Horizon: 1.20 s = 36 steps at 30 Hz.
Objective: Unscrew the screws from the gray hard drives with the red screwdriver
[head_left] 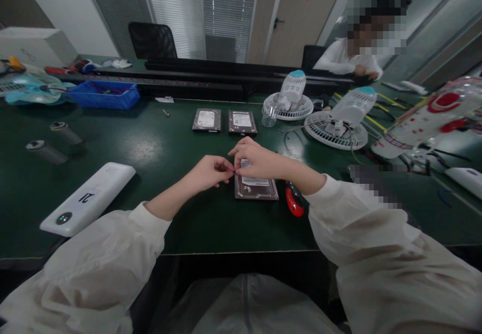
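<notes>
A hard drive (256, 189) lies flat on the green table (203, 223) in front of me. At its upper left corner my left hand (211, 173) is closed, thumb and index finger pinched together; anything between them is too small to make out. My right hand (259, 160) covers the drive's upper part, its thumb and fingers pressed together at the same corner, and what it holds is hidden. Two more hard drives (207, 120) (242, 122) lie side by side farther back. A red-handled tool (294, 202) is right of the near drive, partly under my right sleeve.
A white power bank (88, 199) and two metal cylinders (45, 151) are at left, with a blue bin (105, 95) behind. White fan parts (288, 104), a clear cup (268, 117) and a large red-and-white object (422, 123) stand at right. Another person (344, 57) sits across the table.
</notes>
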Available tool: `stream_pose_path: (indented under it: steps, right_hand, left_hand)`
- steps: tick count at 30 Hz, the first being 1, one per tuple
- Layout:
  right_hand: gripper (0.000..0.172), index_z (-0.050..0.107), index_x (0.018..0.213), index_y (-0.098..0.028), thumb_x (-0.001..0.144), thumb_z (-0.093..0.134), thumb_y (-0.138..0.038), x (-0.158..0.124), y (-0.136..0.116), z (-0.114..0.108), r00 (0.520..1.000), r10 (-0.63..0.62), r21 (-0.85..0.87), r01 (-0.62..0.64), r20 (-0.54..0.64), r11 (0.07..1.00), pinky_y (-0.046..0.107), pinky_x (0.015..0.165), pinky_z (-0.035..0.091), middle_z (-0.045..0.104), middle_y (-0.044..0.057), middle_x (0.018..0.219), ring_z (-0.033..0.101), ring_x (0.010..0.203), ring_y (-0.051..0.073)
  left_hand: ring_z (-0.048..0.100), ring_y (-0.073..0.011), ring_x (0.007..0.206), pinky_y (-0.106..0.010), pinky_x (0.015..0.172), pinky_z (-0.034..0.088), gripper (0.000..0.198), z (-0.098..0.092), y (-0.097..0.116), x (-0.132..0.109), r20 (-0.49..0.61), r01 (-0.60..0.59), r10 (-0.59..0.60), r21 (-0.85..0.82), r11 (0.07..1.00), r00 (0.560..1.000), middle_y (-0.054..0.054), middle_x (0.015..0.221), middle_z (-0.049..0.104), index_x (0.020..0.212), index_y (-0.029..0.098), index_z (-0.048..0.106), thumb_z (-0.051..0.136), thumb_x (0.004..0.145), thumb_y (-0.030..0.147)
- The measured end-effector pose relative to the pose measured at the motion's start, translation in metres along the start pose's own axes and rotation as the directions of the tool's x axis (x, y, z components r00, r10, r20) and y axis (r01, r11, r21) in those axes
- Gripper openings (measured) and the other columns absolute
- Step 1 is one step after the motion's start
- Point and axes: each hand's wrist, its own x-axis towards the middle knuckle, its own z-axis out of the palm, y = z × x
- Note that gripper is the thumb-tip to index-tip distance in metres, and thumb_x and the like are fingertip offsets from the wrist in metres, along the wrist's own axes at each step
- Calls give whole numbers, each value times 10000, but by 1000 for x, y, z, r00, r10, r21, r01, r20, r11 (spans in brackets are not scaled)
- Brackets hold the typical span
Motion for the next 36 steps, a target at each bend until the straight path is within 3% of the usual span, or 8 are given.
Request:
stream_pose_path:
  steps: [16, 36]
  right_hand:
    - [138, 734, 836, -142, 867, 623, -217, 0, 6, 0, 999, -23, 73, 21, 25, 997, 482, 1104, 399, 670, 138, 1291, 455, 1334, 278]
    - [134, 752, 861, -146, 880, 634, -207, -4, 1, -5, 1000, 15, 54, -15, 5, 998, 523, 1130, 387, 640, 149, 1369, 420, 1419, 304]
  left_hand:
    - [660, -129, 683, -189, 493, 435, 65, 0, 0, 1, -11, 19, -19, 0, 1000, 1000, -29, 815, 722, 864, 155, 723, 714, 810, 188]
    - [681, -153, 768, -199, 524, 455, 226, -6, -7, 6, 27, 27, -28, 32, 999, 999, -53, 928, 753, 957, 180, 774, 761, 808, 350]
